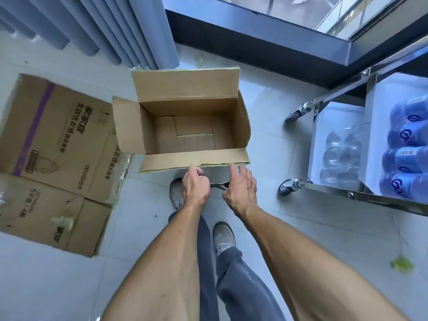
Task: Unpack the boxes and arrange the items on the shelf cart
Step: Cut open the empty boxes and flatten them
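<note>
— Where does the open box [185, 126] sit?
— On the pale floor [278, 228], straight ahead of the person's shoes [224, 236], all four flaps folded out. Only its bare cardboard bottom shows inside.
— And the hands?
— Both reach to the near flap [194, 161]. The left hand [195, 185] has its fingers curled at the flap's edge; whether it actually grips the cardboard cannot be told. The right hand [242, 186] is spread loose, its forefinger touching the flap's edge, holding nothing.
— What lies around the box?
— To the left, touching its side flap, a closed carton [55, 144] with a purple stripe, Chinese print and the number "1001010", the rest blurred. To the right, well apart, stands the steel shelf cart [335, 98] on wheels. Its upper tray holds blue bottles [407, 156] with white lettering that begins "Ga"; the lower tray holds clear bottles [340, 156]. Grey curtains [104, 24] hang behind the box.
</note>
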`<action>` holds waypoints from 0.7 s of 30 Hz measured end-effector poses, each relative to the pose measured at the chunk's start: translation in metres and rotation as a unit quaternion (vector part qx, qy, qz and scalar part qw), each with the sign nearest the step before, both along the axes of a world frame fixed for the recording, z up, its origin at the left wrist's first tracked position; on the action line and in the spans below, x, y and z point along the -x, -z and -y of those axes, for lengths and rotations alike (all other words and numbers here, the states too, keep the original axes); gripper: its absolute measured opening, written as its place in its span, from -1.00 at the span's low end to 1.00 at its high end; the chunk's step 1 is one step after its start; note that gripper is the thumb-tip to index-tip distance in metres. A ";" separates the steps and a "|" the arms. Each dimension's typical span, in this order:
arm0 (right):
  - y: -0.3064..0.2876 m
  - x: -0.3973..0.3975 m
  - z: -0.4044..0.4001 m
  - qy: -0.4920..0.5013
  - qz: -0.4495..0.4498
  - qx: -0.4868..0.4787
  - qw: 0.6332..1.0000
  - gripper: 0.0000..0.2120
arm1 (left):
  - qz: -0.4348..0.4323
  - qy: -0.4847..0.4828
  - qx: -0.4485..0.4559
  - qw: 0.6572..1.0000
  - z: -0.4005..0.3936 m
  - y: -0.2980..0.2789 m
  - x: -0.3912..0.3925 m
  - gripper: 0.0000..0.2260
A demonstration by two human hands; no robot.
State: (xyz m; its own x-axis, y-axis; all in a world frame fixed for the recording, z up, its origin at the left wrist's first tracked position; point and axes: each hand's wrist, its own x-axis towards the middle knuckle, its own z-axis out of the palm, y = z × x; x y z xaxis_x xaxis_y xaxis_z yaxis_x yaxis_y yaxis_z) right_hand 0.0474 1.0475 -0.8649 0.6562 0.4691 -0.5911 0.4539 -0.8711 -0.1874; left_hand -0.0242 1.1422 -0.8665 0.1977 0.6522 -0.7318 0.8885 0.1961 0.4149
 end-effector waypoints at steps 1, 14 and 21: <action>0.003 -0.004 -0.005 -0.020 -0.011 0.002 1.000 -0.55 | 0.002 0.026 0.010 1.000 -0.005 0.001 -0.008 -0.77; 0.031 -0.036 -0.115 0.082 -0.112 0.106 0.985 -0.83 | -0.076 0.066 -0.069 0.993 -0.105 0.028 -0.064 -0.75; 0.047 -0.056 -0.112 0.117 -0.119 0.147 0.975 -0.84 | -0.146 0.062 -0.013 0.987 -0.110 0.052 -0.066 -0.75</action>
State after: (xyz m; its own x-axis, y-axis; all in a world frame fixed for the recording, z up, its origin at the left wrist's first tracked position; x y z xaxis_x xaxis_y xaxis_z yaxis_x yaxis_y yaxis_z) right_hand 0.1036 1.1591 -0.9114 0.5532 0.1104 -0.8257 0.2108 -0.9775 0.0105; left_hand 0.0414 1.2525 -0.9181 0.0605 0.6552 -0.7530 0.9875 0.0709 0.1410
